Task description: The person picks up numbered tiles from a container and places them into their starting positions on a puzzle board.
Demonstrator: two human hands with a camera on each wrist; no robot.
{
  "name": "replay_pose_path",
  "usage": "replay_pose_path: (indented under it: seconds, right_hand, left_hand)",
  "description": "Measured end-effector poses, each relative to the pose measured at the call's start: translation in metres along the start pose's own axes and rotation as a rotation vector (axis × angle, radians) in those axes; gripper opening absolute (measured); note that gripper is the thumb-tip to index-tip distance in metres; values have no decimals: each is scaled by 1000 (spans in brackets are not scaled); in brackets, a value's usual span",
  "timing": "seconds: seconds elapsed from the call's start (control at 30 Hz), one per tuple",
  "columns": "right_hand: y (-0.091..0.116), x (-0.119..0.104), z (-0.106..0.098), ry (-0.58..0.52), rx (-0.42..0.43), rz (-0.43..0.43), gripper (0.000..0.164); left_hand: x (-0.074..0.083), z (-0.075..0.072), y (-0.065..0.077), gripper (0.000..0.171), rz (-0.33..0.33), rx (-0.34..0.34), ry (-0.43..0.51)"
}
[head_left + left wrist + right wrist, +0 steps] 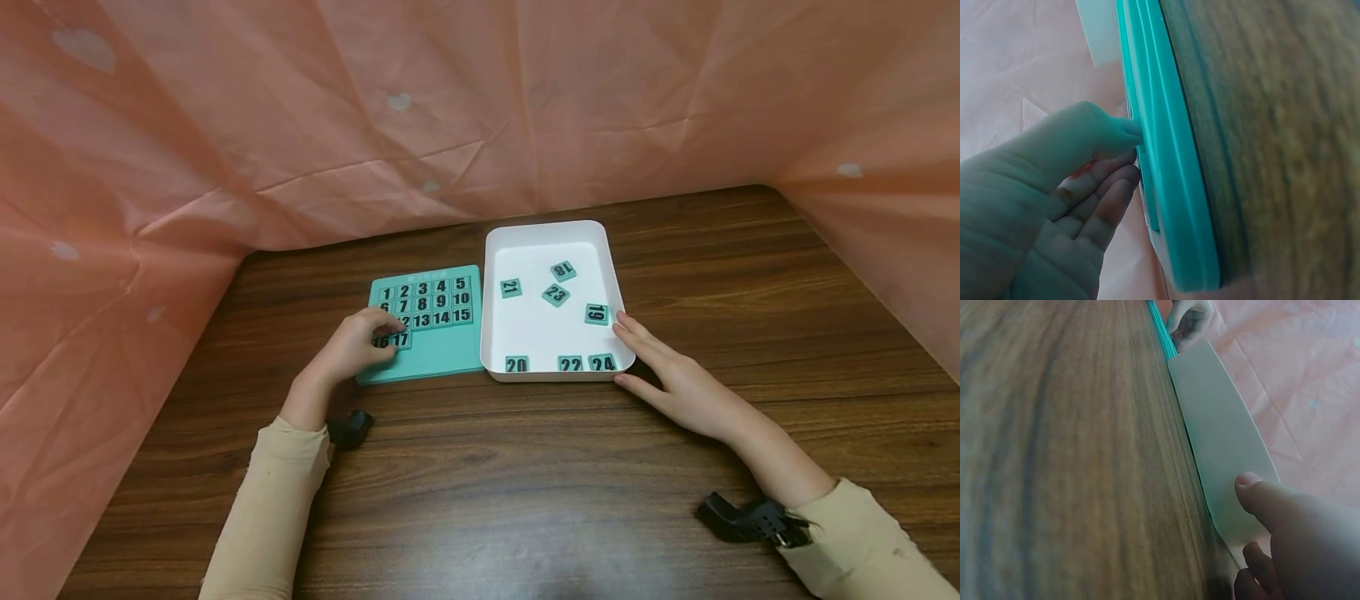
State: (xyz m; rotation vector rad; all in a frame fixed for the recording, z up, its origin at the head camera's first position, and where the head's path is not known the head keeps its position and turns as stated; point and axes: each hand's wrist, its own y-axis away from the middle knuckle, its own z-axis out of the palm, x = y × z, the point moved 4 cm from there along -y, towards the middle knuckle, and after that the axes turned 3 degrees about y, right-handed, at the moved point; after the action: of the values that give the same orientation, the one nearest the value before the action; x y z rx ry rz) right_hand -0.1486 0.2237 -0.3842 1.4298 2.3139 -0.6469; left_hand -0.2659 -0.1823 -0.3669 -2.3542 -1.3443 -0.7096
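Note:
A turquoise number board [431, 354] lies flat on the table, with tiles 1 to 17 in rows on it. My left hand [365, 340] is over its lower left, thumb and fingertips at opposite edges of the number 17 tile [402, 340], pinching it. In the left wrist view the thumb [1110, 130] meets the board's surface. To the board's right stands a white tray [551, 237] with several loose number tiles, among them the 23 tile [556, 294] and the 19 tile [597, 314]. My right hand [678, 387], fingers extended, touches the tray's lower right corner.
A brown wood-grain table [450, 467] carries everything. Behind and at both sides hangs a pink cloth [420, 108] with pale hearts. The tray's raised wall borders the board's right edge. Each wrist wears a black device [750, 518].

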Motion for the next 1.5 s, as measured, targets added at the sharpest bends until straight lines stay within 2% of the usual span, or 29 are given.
replay_pose_path:
  seconds: [0.3, 0.57, 0.7, 0.83, 1.0, 1.3, 1.5]
  right_hand:
    - [1, -2, -1, 4, 3, -18, 66]
    - [1, -3, -2, 11, 8, -23, 66]
    - [1, -3, -2, 18, 14, -31, 66]
    - [1, -3, -3, 20, 13, -30, 66]
    - [1, -3, -2, 16, 1, -16, 67]
    - [0, -3, 0, 10, -9, -7, 67]
    - [0, -3, 0, 6, -10, -2, 67]
  left_hand:
    - [4, -2, -1, 31, 4, -20, -40]
    - [13, -15, -3, 31, 51, 22, -24]
    - [23, -19, -7, 31, 75, 37, -19]
    - [38, -19, -12, 32, 106, 25, -8]
    - [57, -12, -21, 31, 165, 1, 11]
    - [87, -1, -38, 31, 241, -15, 104]
    - [103, 6, -48, 30, 261, -7, 121]
